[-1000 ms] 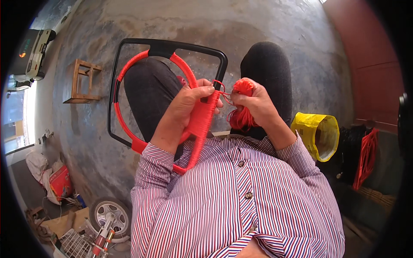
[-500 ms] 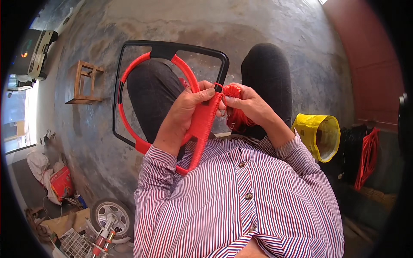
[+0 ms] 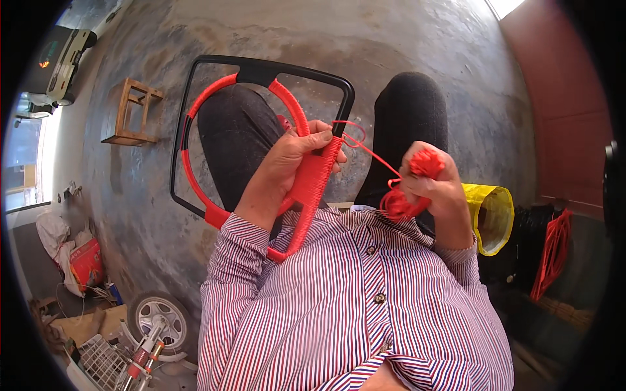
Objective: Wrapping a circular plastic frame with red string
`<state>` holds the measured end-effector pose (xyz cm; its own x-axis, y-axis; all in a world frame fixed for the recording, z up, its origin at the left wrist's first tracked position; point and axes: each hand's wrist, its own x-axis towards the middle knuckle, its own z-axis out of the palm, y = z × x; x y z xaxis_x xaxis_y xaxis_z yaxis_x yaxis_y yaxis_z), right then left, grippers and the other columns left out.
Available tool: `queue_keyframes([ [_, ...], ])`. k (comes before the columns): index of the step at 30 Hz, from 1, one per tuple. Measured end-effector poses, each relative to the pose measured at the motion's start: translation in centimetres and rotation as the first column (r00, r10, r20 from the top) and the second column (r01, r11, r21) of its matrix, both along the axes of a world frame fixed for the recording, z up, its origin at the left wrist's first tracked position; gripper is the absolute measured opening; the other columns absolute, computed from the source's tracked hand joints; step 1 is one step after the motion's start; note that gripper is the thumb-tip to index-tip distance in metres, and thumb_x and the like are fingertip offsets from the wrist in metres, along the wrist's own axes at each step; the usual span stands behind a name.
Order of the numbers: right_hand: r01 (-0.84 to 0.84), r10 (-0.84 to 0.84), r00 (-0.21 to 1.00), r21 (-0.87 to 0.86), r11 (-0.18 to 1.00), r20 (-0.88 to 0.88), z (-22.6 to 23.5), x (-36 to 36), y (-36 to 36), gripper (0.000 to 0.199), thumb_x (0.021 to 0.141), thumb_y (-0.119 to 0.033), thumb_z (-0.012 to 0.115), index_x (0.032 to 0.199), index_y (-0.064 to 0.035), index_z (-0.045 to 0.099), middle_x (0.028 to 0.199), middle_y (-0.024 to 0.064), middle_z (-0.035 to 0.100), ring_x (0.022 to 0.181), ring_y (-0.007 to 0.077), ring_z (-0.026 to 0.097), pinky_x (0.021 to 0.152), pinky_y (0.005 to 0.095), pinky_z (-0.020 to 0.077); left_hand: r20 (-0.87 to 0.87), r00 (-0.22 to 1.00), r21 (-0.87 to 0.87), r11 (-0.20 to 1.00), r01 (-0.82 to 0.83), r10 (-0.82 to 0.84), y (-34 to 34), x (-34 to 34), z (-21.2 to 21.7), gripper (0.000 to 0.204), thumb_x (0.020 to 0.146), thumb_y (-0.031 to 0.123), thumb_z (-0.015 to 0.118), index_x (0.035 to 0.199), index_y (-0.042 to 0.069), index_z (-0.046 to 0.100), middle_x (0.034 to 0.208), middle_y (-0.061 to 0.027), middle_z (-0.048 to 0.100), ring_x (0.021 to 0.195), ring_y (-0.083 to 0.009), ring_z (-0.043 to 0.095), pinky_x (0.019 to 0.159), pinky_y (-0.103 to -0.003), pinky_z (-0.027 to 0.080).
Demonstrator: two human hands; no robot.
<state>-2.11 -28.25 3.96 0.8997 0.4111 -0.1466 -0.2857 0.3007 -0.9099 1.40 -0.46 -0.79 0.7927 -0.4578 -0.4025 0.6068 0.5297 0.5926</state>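
A black frame [image 3: 274, 67] with rounded corners rests across my knees, and parts of it and its inner ring are wrapped in red cord [image 3: 312, 189]. My left hand [image 3: 293, 156] grips the wrapped right side of the frame, thumb on top. My right hand [image 3: 433, 186] is off to the right of it, closed around a bundle of red cord [image 3: 407, 195]. A taut strand [image 3: 373, 156] runs from that bundle back to a small loop at the frame's bar. My striped shirt fills the lower part of the view.
A yellow bag [image 3: 490, 215] stands by my right elbow, with more red cord [image 3: 551, 251] hanging beyond it. A small wooden stool [image 3: 130, 112] sits on the concrete floor to the left. A wheel [image 3: 155, 317], a wire basket and clutter lie at lower left.
My right hand has pulled away to the right with the cord bundle, drawing the strand tight from the frame. My left hand keeps its grip on the frame.
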Motion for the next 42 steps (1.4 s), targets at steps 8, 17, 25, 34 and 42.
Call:
queue_keyframes([
  [8, -0.244, 0.207, 0.956, 0.168, 0.955, 0.209, 1.9, -2.5, -1.6, 0.028, 0.076, -0.012, 0.081, 0.088, 0.0039, 0.062, 0.074, 0.0082, 0.067, 0.057, 0.0147, 0.064, 0.054, 0.0247, 0.0505, 0.09, 0.996, 0.029, 1.0, -0.004, 0.001, -0.3, -0.2, 0.4, 0.049, 0.093, 0.01, 0.069, 0.136, 0.005, 0.046, 0.09, -0.0221, 0.07, 0.073, -0.0284, 0.073, 0.056, -0.044, 0.063],
  [17, -0.184, 0.187, 0.945, -0.036, 0.982, 0.269, 1.8, -1.3, -5.0, 0.026, 0.083, -0.018, 0.072, 0.098, 0.002, 0.065, 0.081, 0.0097, 0.069, 0.069, 0.0168, 0.068, 0.065, 0.0303, 0.0532, 0.078, 0.997, 0.061, 0.998, -0.012, 0.007, -0.3, -0.3, 0.4, 0.041, 0.094, 0.008, 0.067, 0.13, 0.002, 0.048, 0.09, -0.0214, 0.07, 0.073, -0.0264, 0.073, 0.054, -0.043, 0.064],
  [25, 0.365, -0.115, 0.891, -0.542, 0.757, 0.438, 1.6, 1.3, 1.0, 0.024, 0.089, -0.007, 0.07, 0.111, -0.0019, 0.064, 0.087, 0.0051, 0.065, 0.071, 0.0113, 0.062, 0.066, 0.0283, 0.0511, 0.062, 0.998, 0.091, 0.996, -0.001, -0.005, -0.4, -0.2, 0.4, 0.038, 0.093, 0.009, 0.069, 0.126, 0.004, 0.051, 0.091, -0.0206, 0.07, 0.072, -0.0248, 0.072, 0.061, -0.035, 0.063],
  [34, 0.074, -0.013, 0.988, -0.398, 0.914, 0.154, -3.1, 3.6, 6.1, 0.019, 0.093, -0.011, 0.072, 0.099, -0.0004, 0.058, 0.077, 0.004, 0.066, 0.063, 0.0095, 0.063, 0.057, 0.0267, 0.052, 0.079, 0.997, 0.074, 0.997, 0.019, -0.025, -0.7, -0.2, 0.6, 0.039, 0.093, 0.009, 0.069, 0.126, 0.003, 0.049, 0.09, -0.0209, 0.07, 0.072, -0.0269, 0.072, 0.057, -0.039, 0.064],
  [42, 0.034, -0.012, 0.998, -0.348, 0.937, 0.067, -2.3, 2.5, 3.9, 0.015, 0.091, -0.008, 0.071, 0.095, -0.0038, 0.057, 0.071, 0.0015, 0.063, 0.059, 0.0075, 0.06, 0.053, 0.0237, 0.0467, 0.072, 0.997, 0.086, 0.996, -0.031, 0.025, -0.5, -0.2, 0.1, 0.038, 0.094, 0.008, 0.067, 0.126, 0.004, 0.048, 0.089, -0.0218, 0.069, 0.073, -0.0275, 0.073, 0.052, -0.042, 0.064],
])
